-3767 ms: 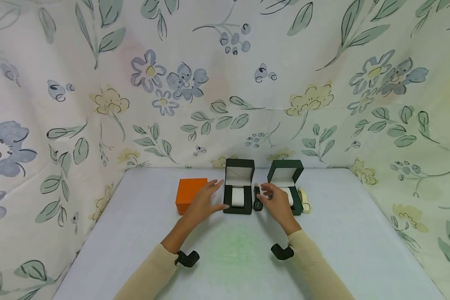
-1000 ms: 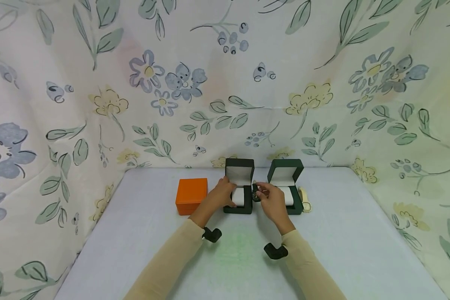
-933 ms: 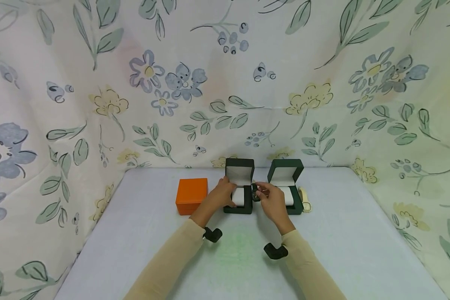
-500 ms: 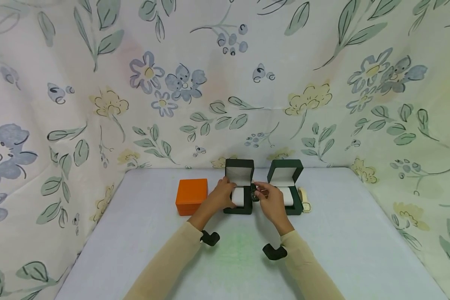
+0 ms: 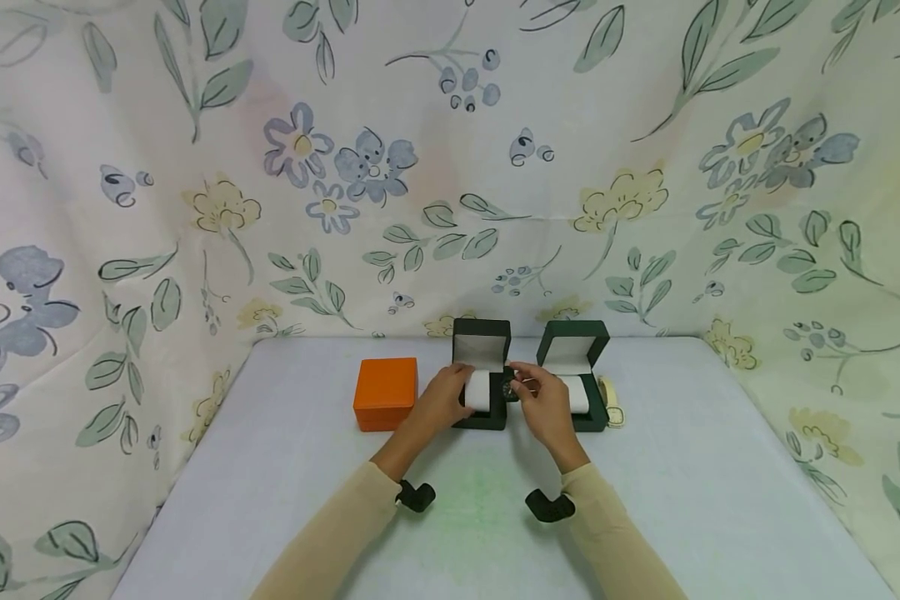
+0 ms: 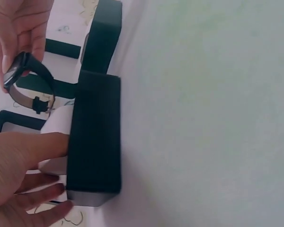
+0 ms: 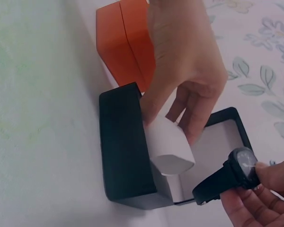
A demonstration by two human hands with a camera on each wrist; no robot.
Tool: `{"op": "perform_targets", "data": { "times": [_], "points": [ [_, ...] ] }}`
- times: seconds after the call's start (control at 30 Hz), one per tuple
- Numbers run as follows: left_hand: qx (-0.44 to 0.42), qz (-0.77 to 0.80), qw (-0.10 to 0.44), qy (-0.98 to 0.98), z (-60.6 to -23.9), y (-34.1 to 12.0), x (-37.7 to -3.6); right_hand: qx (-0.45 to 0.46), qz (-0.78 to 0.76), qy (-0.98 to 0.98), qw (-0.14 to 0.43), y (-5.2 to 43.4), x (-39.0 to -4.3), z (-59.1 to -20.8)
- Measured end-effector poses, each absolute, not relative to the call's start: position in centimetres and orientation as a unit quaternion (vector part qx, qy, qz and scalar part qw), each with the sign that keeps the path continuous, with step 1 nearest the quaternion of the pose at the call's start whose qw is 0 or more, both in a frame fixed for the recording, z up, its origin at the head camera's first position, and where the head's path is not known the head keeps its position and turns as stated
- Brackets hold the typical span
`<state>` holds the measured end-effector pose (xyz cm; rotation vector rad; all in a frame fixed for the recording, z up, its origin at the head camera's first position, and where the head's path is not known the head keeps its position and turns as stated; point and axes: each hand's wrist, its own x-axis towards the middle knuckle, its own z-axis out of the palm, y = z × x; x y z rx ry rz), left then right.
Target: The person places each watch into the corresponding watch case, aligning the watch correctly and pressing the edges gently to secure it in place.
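The watch, with a dark dial and black strap, hangs between the thumb and fingers of my right hand, which pinches its case. It is just right of an open dark green watch box, above the table, its strap curved with the buckle end free. My left hand reaches into that box. Its thumb is tucked between the front wall and the white cushion, and its fingers curl at the cushion's far side, gripping it. The cushion is still in the box, partly hidden by the hand.
An orange box, closed, stands left of the left hand. Right of the right hand is a second open green box with a white cushion. A gold watch lies beside it. Floral cloth hangs behind the white table.
Earlier the watch lay on the table between the boxes; my right hand has picked it up. My left hand has moved right into the green box. Over the last second the watch has barely shifted.
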<state>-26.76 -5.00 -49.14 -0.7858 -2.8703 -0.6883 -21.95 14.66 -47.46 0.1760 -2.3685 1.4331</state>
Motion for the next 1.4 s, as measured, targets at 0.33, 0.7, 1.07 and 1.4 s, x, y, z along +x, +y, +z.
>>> {"op": "perform_targets", "data": {
  "times": [0.33, 0.7, 1.07, 1.4],
  "points": [
    [-0.261, -0.246, 0.113, -0.927, -49.7, -5.0, -25.6, 0.062, 0.519, -0.828, 0.202, 14.8, -21.7, -47.0],
    [-0.266, -0.418, 0.093, -0.864, -48.9, -6.1, -24.0, 0.089, 0.549, -0.801, 0.221, 15.1, -21.3, -46.5],
    [-0.288, -0.526, 0.057, -0.798, -48.2, -6.9, -22.4, 0.114, 0.598, -0.758, 0.232, 14.8, -20.6, -45.6],
    [-0.285, -0.549, 0.059, -0.784, -47.9, -7.4, -21.7, 0.11, 0.616, -0.751, 0.211, 14.4, -20.0, -44.7]
  ]
}}
